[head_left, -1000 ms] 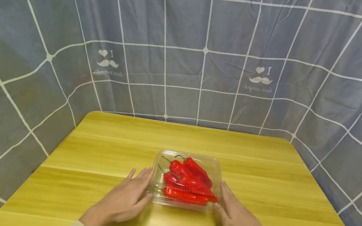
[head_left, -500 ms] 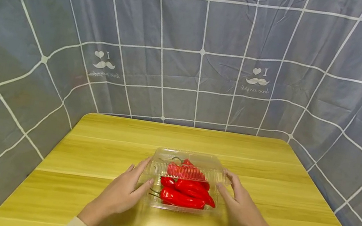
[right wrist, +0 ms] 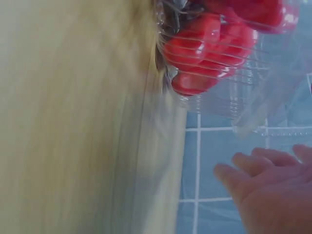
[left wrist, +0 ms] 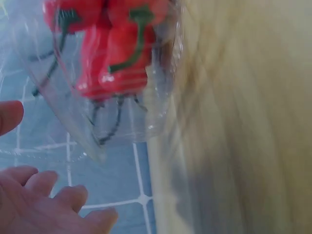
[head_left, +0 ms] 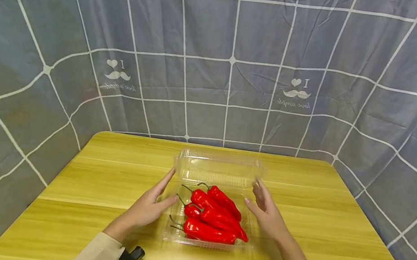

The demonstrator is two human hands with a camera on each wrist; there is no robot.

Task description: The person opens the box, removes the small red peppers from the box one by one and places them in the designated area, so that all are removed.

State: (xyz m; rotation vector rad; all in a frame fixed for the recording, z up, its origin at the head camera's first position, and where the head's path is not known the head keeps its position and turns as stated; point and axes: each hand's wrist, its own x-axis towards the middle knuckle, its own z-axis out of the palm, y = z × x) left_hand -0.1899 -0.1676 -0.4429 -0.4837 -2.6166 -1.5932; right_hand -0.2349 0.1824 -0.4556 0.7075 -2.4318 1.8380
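Note:
A clear plastic clamshell box (head_left: 171,237) lies on the table with several red peppers (head_left: 211,214) in its base, green stems toward the left. Its hinged lid (head_left: 219,168) is tipped up at the far side. My left hand (head_left: 144,208) is at the box's left side, fingers extended toward the lid's left end, thumb apart. On the opposite side my right hand (head_left: 270,215) has its fingertips by the lid's right end. Both wrist views show loosely spread fingers beside the box; whether fingertips touch the lid I cannot tell.
The yellow wood-grain table (head_left: 333,222) extends around the box on all sides. A grey curtain with white grid lines (head_left: 209,75) hangs behind it and along both sides. Black straps or mounts (head_left: 132,256) sit at both wrists.
The lid has swung from lying over the peppers up and away to the far side. Both hands have moved forward along the box's sides with it, uncovering the peppers.

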